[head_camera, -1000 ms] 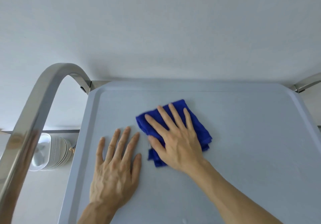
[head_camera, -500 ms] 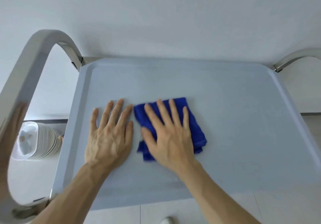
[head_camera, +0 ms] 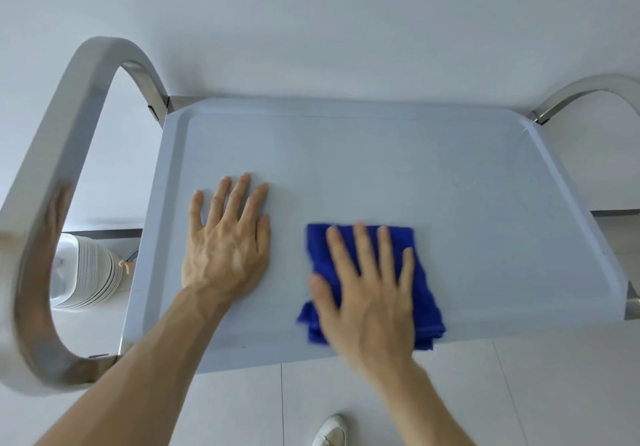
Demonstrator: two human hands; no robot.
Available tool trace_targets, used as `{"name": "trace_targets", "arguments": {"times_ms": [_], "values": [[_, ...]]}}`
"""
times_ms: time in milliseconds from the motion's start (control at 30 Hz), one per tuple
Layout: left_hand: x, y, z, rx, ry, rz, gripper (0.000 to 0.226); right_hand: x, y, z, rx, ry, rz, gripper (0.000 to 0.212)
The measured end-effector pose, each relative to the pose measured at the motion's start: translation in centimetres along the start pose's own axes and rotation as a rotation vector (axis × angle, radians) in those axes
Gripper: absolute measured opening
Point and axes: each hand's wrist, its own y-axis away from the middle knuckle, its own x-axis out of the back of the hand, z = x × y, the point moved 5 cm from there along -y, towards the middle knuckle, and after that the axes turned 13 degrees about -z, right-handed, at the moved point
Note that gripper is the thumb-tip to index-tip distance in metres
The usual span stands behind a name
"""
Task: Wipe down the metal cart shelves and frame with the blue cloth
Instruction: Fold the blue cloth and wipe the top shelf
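Bright even light, motion blur, wide-angle edge bending

My right hand point(head_camera: 367, 293) is smeared with motion blur and covers the middle of the blue cloth point(head_camera: 420, 272), so I can't read its folds. Left frame handle point(head_camera: 41, 224) blurs and runs off the picture's edge. The right handle point(head_camera: 588, 90) is cut off too. Below, only a shoe's toe point(head_camera: 329, 433) shows. The stacked plates point(head_camera: 93, 272) sit half hidden behind the shelf point(head_camera: 381, 154).

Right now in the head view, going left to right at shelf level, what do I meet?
Left frame handle → stack of white plates → left hand → blue cloth under the right hand → shelf's right rim.
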Motion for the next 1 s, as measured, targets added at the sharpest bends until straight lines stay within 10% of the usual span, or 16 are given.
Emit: {"name": "trace_targets", "arguments": {"times_ms": [233,400,700,833,1000], "values": [[-0.2,0.0,0.0,-0.001,-0.001,0.000,0.053,-0.4,5.4,2.3,0.479,0.030,0.022,0.059],[-0.4,-0.1,0.0,-0.003,-0.004,0.011,0.054,0.4,4.9,8.2,0.416,0.116,0.042,0.058],[-0.4,0.0,-0.1,0.006,-0.017,0.011,0.054,-0.9,4.4,-1.8,0.218,-0.056,0.045,0.059],[-0.2,0.1,0.1,0.005,-0.004,0.031,0.055,-0.3,4.6,3.6,0.382,0.016,-0.031,0.057],[-0.4,0.1,0.2,0.008,-0.002,0.037,0.055,1.9,2.0,13.5,0.146,0.056,-0.112,0.058]]}}
